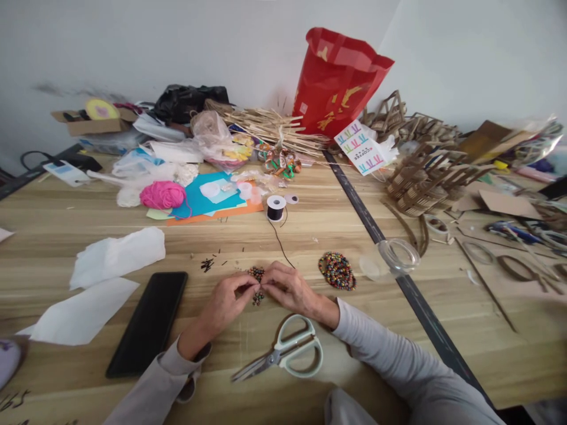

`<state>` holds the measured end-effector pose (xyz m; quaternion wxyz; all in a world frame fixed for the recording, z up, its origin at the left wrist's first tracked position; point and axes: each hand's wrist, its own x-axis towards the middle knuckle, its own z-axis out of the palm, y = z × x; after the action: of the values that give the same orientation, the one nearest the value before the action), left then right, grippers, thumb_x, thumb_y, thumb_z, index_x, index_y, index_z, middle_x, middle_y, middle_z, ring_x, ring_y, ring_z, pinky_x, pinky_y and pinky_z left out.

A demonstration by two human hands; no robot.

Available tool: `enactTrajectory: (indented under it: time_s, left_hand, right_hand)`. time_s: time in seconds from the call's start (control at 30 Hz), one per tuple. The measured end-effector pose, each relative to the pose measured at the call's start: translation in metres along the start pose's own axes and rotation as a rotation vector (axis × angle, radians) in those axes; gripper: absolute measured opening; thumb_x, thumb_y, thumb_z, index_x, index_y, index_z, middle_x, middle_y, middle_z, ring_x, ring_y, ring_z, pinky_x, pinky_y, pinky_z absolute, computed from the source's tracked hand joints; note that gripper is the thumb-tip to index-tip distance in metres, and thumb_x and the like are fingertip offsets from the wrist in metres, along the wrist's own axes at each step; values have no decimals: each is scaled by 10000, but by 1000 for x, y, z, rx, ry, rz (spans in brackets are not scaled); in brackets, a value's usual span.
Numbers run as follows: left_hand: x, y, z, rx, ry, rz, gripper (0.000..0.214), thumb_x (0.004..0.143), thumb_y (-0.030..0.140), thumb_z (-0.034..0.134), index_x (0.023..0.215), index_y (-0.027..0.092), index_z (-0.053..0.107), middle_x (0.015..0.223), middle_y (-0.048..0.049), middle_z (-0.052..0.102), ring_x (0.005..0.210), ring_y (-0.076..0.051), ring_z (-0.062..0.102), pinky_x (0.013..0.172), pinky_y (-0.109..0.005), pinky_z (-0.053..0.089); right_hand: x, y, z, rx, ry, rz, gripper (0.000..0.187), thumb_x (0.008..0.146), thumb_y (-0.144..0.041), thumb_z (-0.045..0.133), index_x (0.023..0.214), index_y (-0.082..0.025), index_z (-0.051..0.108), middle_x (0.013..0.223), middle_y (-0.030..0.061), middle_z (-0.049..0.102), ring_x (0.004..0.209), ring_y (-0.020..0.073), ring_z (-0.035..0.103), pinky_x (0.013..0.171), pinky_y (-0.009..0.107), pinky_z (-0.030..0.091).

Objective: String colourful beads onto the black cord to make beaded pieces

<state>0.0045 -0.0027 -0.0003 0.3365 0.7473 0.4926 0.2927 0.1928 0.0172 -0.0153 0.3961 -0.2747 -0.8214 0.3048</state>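
My left hand (231,298) and my right hand (290,288) meet fingertip to fingertip over a small pile of mixed-colour beads (257,273). Both are closed in a pinch. A thin black cord (279,241) runs from a white-ended spool (275,208) down to my right hand. Whatever sits between the left fingertips is too small to make out. Short black pieces (207,264) lie scattered left of the beads. To the right rests a coiled heap of strung beads (337,271). Light-handled scissors (283,352) lie just below my hands, blades pointing left.
A black phone (147,324) and white paper sheets (117,254) lie at left. Pink yarn (163,195) sits on coloured paper behind. Clear round rings (398,255) straddle a dark strip at right. Small woven baskets (420,183) and a red bag (339,82) stand farther back.
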Motion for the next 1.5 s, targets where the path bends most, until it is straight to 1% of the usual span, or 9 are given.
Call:
enactTrajectory:
  time_s: [0.17,0.43,0.6,0.73,0.9,1.03,1.2,1.3,1.5]
  left_hand:
    - [0,-2,0,0,-4,22,182,827,239,535,727,162,665,700,-36,679,658,-162,610,638,-256,463]
    - [1,1,-1,-3,-18,12,191,821,250,550,713,160,680,689,-41,671,653,-172,608,638,-268,462]
    - [0,3,-2,0,-16,12,175,818,233,550,735,161,686,717,-46,682,672,-173,610,650,-267,463]
    - [0,4,-4,23,-36,13,181,829,224,536,745,163,685,728,-47,684,685,-173,613,660,-266,468]
    - [0,1,-3,51,-28,37,176,838,212,533,752,163,678,750,-51,688,709,-173,617,685,-269,476]
    - [-1,-2,-2,67,-9,62,165,839,200,541,751,169,677,751,-44,686,717,-172,617,695,-269,481]
    - [-1,-4,-1,83,-5,51,133,827,186,561,790,169,688,767,-43,687,726,-172,622,689,-269,484]
    - [-1,-4,0,128,-23,59,109,812,175,586,784,180,691,763,-37,685,734,-175,617,692,-275,483]
    - [-2,-6,4,240,-90,162,128,822,150,583,757,188,686,778,-35,693,778,-190,627,764,-311,476]
  right_hand:
    - [-1,2,2,-13,-1,-18,112,923,-214,509,853,-160,577,813,63,599,757,152,574,678,260,484]
    - [-6,8,2,-51,-53,-25,124,941,-213,483,882,-162,580,853,79,616,806,166,584,729,281,496]
    - [-6,8,1,-69,-85,-34,129,945,-209,476,897,-162,586,886,86,622,840,168,587,758,285,499]
    - [-5,7,0,-70,-70,-47,130,940,-201,486,894,-154,598,883,90,629,855,173,585,780,292,498]
    - [-7,10,1,-68,-43,-44,117,932,-213,507,893,-156,601,860,79,619,812,162,586,736,276,500]
    - [-7,11,1,-60,-53,-34,122,933,-219,499,880,-159,591,848,75,615,802,162,584,728,275,496]
    - [-6,10,0,-48,-20,-29,117,925,-188,479,860,-159,572,829,76,609,779,165,568,705,276,483]
    - [-7,10,-1,-36,20,2,120,916,-185,475,828,-163,554,784,57,584,725,154,546,662,265,466]
    - [-7,8,-3,10,61,57,108,892,-178,493,798,-160,545,740,33,549,668,136,518,611,243,442]
